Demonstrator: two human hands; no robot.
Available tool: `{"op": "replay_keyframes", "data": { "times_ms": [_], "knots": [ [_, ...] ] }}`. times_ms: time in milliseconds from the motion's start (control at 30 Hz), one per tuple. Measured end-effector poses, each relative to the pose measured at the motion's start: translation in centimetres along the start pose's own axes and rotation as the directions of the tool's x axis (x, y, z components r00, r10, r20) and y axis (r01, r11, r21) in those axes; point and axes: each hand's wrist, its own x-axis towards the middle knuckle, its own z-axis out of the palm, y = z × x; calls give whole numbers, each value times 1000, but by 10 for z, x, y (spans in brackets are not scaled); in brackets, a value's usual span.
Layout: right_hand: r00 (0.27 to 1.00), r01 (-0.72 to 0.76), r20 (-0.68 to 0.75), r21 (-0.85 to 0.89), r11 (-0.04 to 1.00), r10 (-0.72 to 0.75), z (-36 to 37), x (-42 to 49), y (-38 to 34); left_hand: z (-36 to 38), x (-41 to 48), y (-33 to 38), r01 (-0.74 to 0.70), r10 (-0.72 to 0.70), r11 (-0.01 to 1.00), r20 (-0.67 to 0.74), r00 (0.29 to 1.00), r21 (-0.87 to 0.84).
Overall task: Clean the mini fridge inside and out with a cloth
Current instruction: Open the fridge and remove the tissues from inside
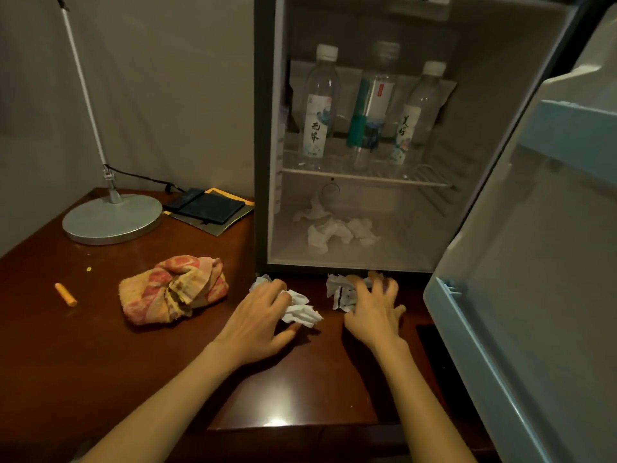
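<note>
The mini fridge (263, 135) stands on the dark wooden table (100, 362) with its door (534, 295) swung open to the right. Three water bottles (319, 105) stand on its wire shelf. Crumpled white paper (337, 230) lies on the fridge floor. A bunched orange-and-pink cloth (173, 289) lies on the table, left of the fridge. My left hand (260, 315) grips a crumpled white paper wad (300, 310) in front of the fridge. My right hand (374, 312) is blurred, its fingers spread over another paper wad (339, 292).
A grey desk lamp (112, 218) stands at the back left, its cable running to a dark notebook on yellow paper (208, 208). A small orange stick (66, 294) lies at the left. The open door blocks the right side.
</note>
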Motion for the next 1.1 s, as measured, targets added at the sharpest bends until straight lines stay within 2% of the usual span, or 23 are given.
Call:
{"op": "replay_keyframes", "data": {
  "times_ms": [100,200,400,567,733,1100],
  "knots": [
    [995,-23,98,53,998,18,2,14,2,7,9,-3,1,-1,1000,2,1000,0],
    [992,-19,124,50,999,13,6,25,0,15,18,-4,-13,13,1000,1,1000,4],
    [999,46,24,-32,998,-45,9,33,-5,23,27,-2,-37,37,999,13,999,-6],
    [999,37,-17,70,997,-36,4,32,-4,14,35,-5,-24,24,1000,36,999,3],
    [997,48,-69,147,988,-39,5,31,0,8,40,-5,-26,26,1000,3,1000,-11],
    [989,21,-146,237,971,14,5,8,12,10,23,1,9,-9,1000,42,999,-21]
  ]
}}
